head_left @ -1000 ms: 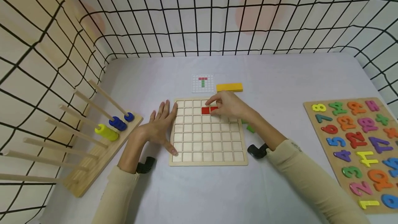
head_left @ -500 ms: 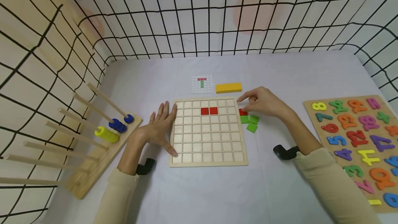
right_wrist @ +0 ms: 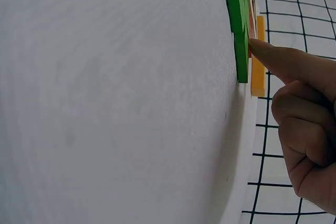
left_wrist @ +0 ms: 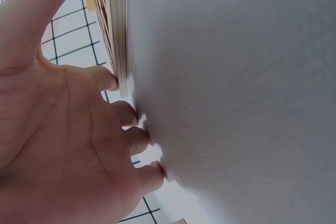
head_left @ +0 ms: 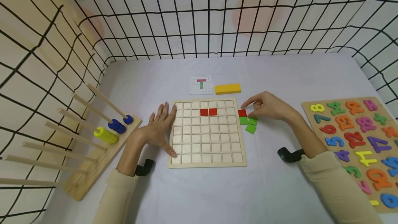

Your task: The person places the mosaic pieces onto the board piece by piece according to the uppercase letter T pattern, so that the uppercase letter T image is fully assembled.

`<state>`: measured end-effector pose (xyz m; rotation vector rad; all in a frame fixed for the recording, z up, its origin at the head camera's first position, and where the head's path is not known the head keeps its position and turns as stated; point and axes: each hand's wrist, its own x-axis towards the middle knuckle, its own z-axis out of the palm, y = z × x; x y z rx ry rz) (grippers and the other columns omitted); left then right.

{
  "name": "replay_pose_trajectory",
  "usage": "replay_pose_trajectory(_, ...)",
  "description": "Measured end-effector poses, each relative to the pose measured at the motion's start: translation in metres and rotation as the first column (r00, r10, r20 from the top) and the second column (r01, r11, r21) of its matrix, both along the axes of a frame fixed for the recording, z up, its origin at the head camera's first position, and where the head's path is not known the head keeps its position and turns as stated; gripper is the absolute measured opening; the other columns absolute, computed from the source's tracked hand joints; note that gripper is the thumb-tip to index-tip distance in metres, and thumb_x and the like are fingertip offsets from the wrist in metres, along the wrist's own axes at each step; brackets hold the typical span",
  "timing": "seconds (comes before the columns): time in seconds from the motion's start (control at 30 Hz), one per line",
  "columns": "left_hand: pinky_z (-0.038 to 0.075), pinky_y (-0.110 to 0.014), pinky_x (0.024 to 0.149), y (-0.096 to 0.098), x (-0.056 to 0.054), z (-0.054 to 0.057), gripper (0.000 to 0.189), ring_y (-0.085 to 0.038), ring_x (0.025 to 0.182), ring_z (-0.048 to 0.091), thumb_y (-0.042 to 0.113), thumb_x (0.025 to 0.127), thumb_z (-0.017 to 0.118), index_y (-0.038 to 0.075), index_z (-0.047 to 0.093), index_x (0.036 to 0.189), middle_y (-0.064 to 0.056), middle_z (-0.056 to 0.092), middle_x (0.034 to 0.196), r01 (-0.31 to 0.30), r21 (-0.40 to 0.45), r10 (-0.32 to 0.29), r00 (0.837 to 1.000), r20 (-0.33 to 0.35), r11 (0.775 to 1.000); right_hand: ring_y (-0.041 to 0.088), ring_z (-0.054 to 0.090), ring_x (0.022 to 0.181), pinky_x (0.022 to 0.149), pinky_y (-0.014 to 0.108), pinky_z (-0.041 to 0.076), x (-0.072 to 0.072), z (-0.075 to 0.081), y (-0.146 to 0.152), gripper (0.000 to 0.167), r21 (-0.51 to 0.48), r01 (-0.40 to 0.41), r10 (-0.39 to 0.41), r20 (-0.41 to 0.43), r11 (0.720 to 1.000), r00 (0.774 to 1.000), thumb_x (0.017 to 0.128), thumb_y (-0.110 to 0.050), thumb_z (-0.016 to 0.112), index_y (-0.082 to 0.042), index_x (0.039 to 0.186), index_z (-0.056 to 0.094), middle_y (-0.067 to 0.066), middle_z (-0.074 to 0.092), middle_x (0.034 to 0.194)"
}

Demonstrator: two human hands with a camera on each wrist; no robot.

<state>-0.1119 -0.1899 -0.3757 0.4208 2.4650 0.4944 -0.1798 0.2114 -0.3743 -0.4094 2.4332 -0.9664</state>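
In the head view, a pale wooden grid board (head_left: 208,164) lies on the white cloth with two red tiles (head_left: 204,112) side by side in its second row. My left hand (head_left: 157,132) is spread along the board's left edge, its thumb on the lower left corner. To the right of the board lie a loose red tile (head_left: 242,113) and several green tiles (head_left: 250,129). My right hand (head_left: 268,106) is at the loose red tile, index finger reaching its far edge and thumb by its right side. In the right wrist view, a fingertip meets red behind green tiles (right_wrist: 241,56).
A pattern card (head_left: 201,85) and a yellow bar (head_left: 228,89) lie beyond the board. At the left stands a wooden peg rack (head_left: 93,168) with yellow and blue beads. A number puzzle board (head_left: 326,113) is at the right. Black wire mesh (head_left: 202,23) surrounds the cloth.
My right hand has moved off the board to the loose tiles on the right, leaving the second red tile in the grid. Lately it has shifted slightly nearer. The left hand stays put.
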Motion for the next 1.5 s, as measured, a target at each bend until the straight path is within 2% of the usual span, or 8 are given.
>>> replay_pose_trajectory(0.23,-0.009,-0.067,0.127,-0.003,0.003,0.0,0.164,-0.042,0.157,-0.027,0.047,0.057,0.101,0.006,-0.016,0.164,-0.025,-0.03,0.167,-0.014,0.013,0.014,1.0,0.001,1.0,0.014,0.037,0.056,0.054,0.024,0.025,-0.002,0.001,-0.008,0.031,0.031,-0.03,0.031,-0.036,0.999,0.999,0.088,-0.011,0.078,-0.004,0.118,0.077,-0.004,0.034,0.057)
replay_pose_trajectory(0.83,-0.01,-0.066,0.127,-0.004,0.003,0.0,0.164,-0.041,0.157,-0.028,0.05,0.057,0.1,0.007,-0.017,0.164,-0.024,-0.032,0.166,0.001,0.017,-0.001,1.0,0.006,1.0,0.015,0.04,0.055,0.052,0.024,0.026,-0.004,0.005,-0.014,0.034,0.08,0.024,-0.027,0.027,0.997,0.999,0.085,-0.009,0.077,-0.005,0.119,0.075,-0.001,0.041,0.059)
replay_pose_trajectory(1.03,-0.01,-0.066,0.127,-0.004,0.002,-0.001,0.164,-0.041,0.157,-0.028,0.051,0.057,0.1,0.007,-0.017,0.164,-0.024,-0.032,0.166,0.004,0.015,-0.004,1.0,0.001,1.0,0.014,0.038,0.055,0.053,0.024,0.024,-0.008,0.007,-0.016,0.032,0.084,0.016,-0.019,0.032,0.996,0.999,0.084,-0.008,0.079,-0.003,0.116,0.076,-0.001,0.041,0.059)
replay_pose_trajectory(1.5,-0.009,-0.066,0.127,-0.002,-0.001,-0.002,0.164,-0.041,0.157,-0.027,0.05,0.057,0.1,0.007,-0.016,0.164,-0.024,-0.03,0.167,0.013,0.006,-0.013,1.0,-0.008,1.0,0.015,0.04,0.057,0.054,0.024,0.026,-0.013,-0.003,-0.008,0.033,0.068,-0.009,0.009,-0.002,0.998,1.0,0.084,-0.012,0.083,-0.003,0.115,0.077,-0.001,0.042,0.06)
